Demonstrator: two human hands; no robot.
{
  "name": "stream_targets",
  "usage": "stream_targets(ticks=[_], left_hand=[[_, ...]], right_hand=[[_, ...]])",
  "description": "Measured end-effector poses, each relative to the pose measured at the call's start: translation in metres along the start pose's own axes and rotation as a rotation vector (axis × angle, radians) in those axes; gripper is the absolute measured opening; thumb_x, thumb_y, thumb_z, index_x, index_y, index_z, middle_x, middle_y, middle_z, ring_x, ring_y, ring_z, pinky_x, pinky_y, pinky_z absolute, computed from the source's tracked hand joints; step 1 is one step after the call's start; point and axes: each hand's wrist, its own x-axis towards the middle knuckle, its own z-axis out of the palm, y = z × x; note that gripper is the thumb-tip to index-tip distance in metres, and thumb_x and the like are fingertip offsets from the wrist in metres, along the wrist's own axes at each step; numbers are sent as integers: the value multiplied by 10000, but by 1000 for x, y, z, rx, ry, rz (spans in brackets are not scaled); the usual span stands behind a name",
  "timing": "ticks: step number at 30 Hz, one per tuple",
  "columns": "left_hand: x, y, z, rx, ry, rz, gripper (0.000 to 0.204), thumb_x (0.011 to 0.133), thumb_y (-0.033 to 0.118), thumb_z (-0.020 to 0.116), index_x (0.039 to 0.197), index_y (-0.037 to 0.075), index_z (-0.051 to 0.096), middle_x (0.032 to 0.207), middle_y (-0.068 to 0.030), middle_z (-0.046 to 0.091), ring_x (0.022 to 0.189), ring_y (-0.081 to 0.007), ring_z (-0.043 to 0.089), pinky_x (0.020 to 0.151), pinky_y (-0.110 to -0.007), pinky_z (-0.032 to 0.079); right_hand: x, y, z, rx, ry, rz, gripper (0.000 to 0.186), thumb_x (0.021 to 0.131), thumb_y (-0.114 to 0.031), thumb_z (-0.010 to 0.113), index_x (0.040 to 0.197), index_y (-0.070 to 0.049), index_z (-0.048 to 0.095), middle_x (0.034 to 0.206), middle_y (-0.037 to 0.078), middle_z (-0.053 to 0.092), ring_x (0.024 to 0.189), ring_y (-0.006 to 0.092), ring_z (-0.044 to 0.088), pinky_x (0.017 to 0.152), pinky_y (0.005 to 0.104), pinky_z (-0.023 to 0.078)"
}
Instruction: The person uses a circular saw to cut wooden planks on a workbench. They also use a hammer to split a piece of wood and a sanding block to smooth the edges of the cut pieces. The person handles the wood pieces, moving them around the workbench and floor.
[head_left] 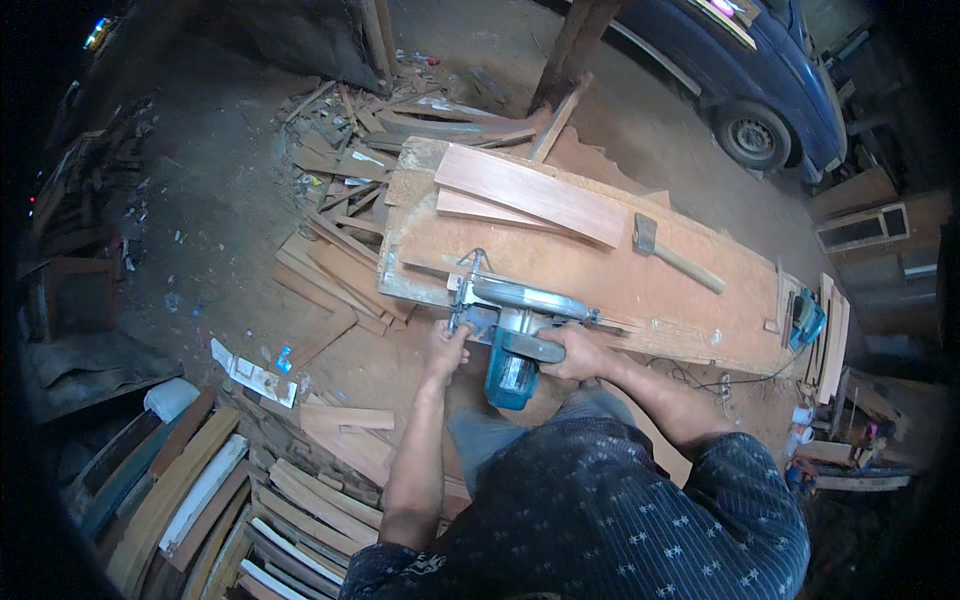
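Observation:
A teal and silver circular saw (513,375) sits at the near edge of the wooden workbench (690,300), its motor housing overhanging toward me. My right hand (572,352) is wrapped round its rear handle. At the front end, the fingers of my left hand (448,346) are closed on the metal guide at the saw's base. Whatever wood lies beneath the base is mostly hidden by the saw. Beyond it, two flat planks (530,190) lie overlapping on the bench. To their right rests a hatchet (680,256) with a wooden handle.
A second teal power tool (806,320) stands at the bench's right end, near a dark cord (735,383). Scrap boards (325,275) litter the floor at the left. Stacked timber (190,500) fills the lower left. A blue vehicle (740,80) stands beyond the bench.

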Motion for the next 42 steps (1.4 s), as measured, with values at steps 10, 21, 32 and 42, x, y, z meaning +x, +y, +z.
stream_targets(ticks=[10,21,32,42], left_hand=[[3,14,-32,-13,8,10,318,917,288,751,1030,41,584,777,-16,620,514,-73,557,438,-244,472],[14,21,-69,-7,-4,45,277,933,293,725,1010,59,598,742,1,629,476,-66,510,426,-230,442],[37,24,-119,3,17,19,265,932,305,723,1000,74,613,732,16,619,479,-63,506,404,-229,431],[50,42,-173,18,66,-22,253,930,316,701,967,78,625,719,13,627,483,-69,530,422,-217,457]], right_hand=[[26,-15,17,-3,68,-104,294,760,-193,760,993,-39,668,861,231,690,819,428,676,723,483,527],[60,-34,29,10,19,-99,299,736,-218,784,916,-28,637,842,230,684,842,437,672,743,505,518],[103,-66,46,16,29,-116,282,779,-243,790,877,-21,646,794,236,676,800,426,683,709,487,518],[150,-94,62,14,34,-167,414,803,-312,778,1042,18,706,895,283,713,859,435,706,815,481,562]])
